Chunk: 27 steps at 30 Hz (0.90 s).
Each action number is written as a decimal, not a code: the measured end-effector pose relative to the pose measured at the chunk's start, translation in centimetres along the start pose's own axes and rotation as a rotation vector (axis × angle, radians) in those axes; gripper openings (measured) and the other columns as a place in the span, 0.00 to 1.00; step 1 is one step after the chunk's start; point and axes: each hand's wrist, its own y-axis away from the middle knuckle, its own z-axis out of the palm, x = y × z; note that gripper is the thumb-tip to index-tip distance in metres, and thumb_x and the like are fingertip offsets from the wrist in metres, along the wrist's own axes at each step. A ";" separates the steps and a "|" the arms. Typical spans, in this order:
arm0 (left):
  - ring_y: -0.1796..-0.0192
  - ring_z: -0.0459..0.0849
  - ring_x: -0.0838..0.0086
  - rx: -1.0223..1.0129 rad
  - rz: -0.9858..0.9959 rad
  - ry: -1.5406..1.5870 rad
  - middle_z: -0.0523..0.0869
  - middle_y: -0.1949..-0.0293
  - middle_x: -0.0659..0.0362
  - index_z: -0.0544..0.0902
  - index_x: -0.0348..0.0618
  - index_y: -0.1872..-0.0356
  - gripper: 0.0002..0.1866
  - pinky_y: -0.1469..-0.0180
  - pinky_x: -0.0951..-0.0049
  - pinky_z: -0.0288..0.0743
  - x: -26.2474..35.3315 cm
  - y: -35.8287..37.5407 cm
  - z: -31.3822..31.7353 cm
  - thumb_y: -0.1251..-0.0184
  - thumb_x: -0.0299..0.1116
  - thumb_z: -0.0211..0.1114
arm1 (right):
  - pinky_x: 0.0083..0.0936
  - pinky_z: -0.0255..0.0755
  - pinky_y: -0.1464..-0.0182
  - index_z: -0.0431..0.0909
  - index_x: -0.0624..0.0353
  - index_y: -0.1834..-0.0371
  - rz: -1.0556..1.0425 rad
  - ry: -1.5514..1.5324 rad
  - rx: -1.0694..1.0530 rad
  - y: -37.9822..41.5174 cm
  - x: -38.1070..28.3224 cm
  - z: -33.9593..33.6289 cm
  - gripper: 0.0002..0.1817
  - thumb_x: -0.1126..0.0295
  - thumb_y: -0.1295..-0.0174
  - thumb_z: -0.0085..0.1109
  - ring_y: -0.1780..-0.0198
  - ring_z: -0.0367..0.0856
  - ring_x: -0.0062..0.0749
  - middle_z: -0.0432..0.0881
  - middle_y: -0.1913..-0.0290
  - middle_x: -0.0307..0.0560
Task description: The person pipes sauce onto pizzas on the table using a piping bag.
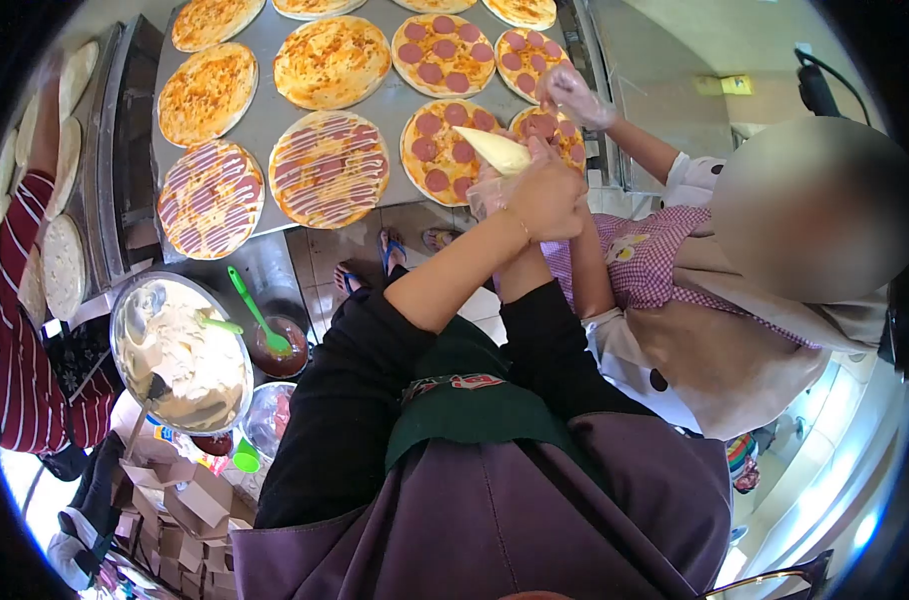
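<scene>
My left hand (550, 205) is closed around a piping bag (500, 152) filled with a pale cream-coloured sauce. The bag's tip points up and left, over a pizza with round sausage slices (437, 150). Beneath my left wrist crosses my right arm; my right hand (488, 194) is mostly hidden, with clear plastic around it, and its fingers do not show. Close to my hands lies another sausage-topped pizza (572, 148). Left of them, two pizzas carry white zigzag lines of sauce: the middle one (329, 170) and the left one (211, 200).
A co-worker's gloved hand (578, 97) is over the pizzas at right. More pizzas cover the metal table (265, 115). At lower left stand a steel bowl of white cream (180, 350) and a pot of red sauce with a green spatula (273, 338). Another person's striped sleeve (15, 260) is at far left.
</scene>
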 end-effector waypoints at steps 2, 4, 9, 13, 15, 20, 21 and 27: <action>0.70 0.81 0.60 0.016 0.008 0.289 0.82 0.75 0.50 0.81 0.36 0.77 0.09 0.62 0.58 0.72 -0.9 -1.2 -0.8 0.58 0.32 0.60 | 0.29 0.77 0.61 0.77 0.65 0.59 0.094 -0.084 0.052 -1.3 0.3 3.0 0.09 0.71 0.38 0.54 0.64 0.80 0.35 0.80 0.65 0.44; 0.70 0.80 0.65 -0.035 -0.018 0.406 0.81 0.74 0.53 0.80 0.36 0.76 0.09 0.63 0.61 0.72 -2.2 -2.5 -1.4 0.57 0.31 0.61 | 0.30 0.77 0.61 0.77 0.64 0.60 0.189 -0.165 0.098 -2.2 1.2 6.3 0.08 0.71 0.39 0.55 0.65 0.80 0.36 0.80 0.65 0.44; 0.68 0.74 0.79 -0.116 -0.074 0.751 0.76 0.74 0.64 0.77 0.37 0.74 0.08 0.61 0.76 0.71 -6.5 -6.5 -6.4 0.48 0.32 0.58 | 0.32 0.77 0.63 0.77 0.61 0.61 0.426 -0.377 0.171 -3.8 4.5 12.8 0.07 0.72 0.40 0.56 0.66 0.81 0.39 0.81 0.66 0.44; 0.67 0.73 0.80 -0.095 -0.280 1.064 0.74 0.75 0.65 0.75 0.37 0.77 0.07 0.61 0.78 0.69 -7.4 -8.1 -9.0 0.45 0.31 0.55 | 0.36 0.77 0.62 0.77 0.54 0.57 0.499 -0.859 -0.249 -4.4 6.7 11.6 0.12 0.73 0.46 0.59 0.66 0.80 0.45 0.81 0.64 0.47; 0.71 0.74 0.80 -0.118 -0.043 1.234 0.76 0.73 0.66 0.75 0.42 0.71 0.03 0.67 0.80 0.70 -8.4 -9.2 -9.0 0.39 0.28 0.55 | 0.33 0.76 0.62 0.77 0.54 0.57 0.585 -0.944 -0.221 -5.3 6.4 11.6 0.12 0.69 0.46 0.61 0.64 0.81 0.43 0.82 0.64 0.48; 0.69 0.76 0.79 -0.255 -0.385 1.274 0.77 0.72 0.63 0.77 0.40 0.72 0.04 0.64 0.78 0.72 -13.2 -10.3 -5.9 0.44 0.26 0.54 | 0.31 0.74 0.62 0.77 0.59 0.60 1.078 -1.496 -0.324 -4.0 4.4 13.7 0.13 0.66 0.47 0.63 0.63 0.82 0.42 0.82 0.67 0.48; 0.69 0.76 0.79 -0.145 -0.375 1.272 0.77 0.71 0.63 0.77 0.40 0.71 0.04 0.64 0.78 0.72 -13.3 -10.4 -5.4 0.44 0.27 0.53 | 0.31 0.74 0.62 0.77 0.59 0.60 1.081 -1.497 -0.327 -3.4 4.2 14.1 0.13 0.66 0.47 0.63 0.63 0.82 0.42 0.82 0.67 0.48; 0.66 0.74 0.78 -0.087 -0.245 1.314 0.76 0.68 0.63 0.77 0.39 0.65 0.09 0.61 0.78 0.71 -14.3 -10.7 -5.1 0.43 0.29 0.50 | 0.33 0.74 0.65 0.78 0.60 0.65 1.055 -1.453 -0.560 -4.1 3.8 14.4 0.14 0.65 0.53 0.67 0.66 0.83 0.43 0.82 0.70 0.50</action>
